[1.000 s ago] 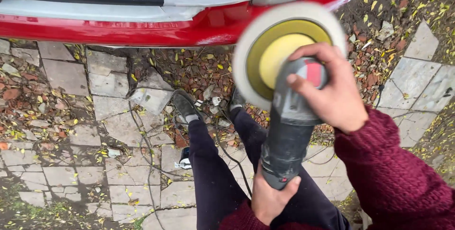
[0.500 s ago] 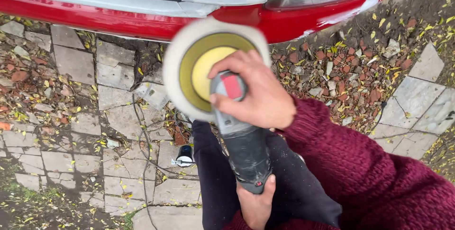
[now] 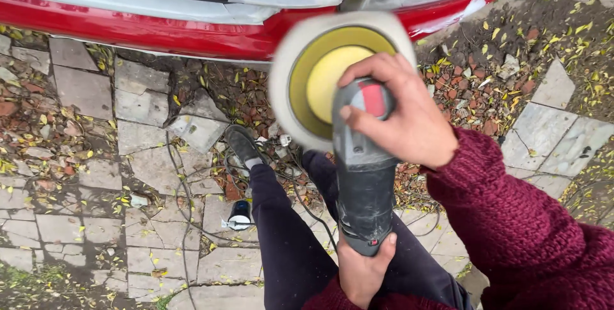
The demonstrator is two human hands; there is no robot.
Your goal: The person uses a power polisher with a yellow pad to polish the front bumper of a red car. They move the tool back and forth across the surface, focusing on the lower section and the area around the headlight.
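The left hand (image 3: pixel 361 271) grips the rear of the polisher (image 3: pixel 364 176); the right hand (image 3: pixel 403 115) clasps its head. The blurred, probably spinning pad (image 3: pixel 307 80) meets the red bumper (image 3: pixel 160 29); best kept flat, with light, even pressure.

Grey polisher (image 3: pixel 364 176) with a red patch on its head, held upright over the legs; round white pad (image 3: pixel 300 73) with yellow backing, blurred, just below the red bumper (image 3: pixel 160 29).
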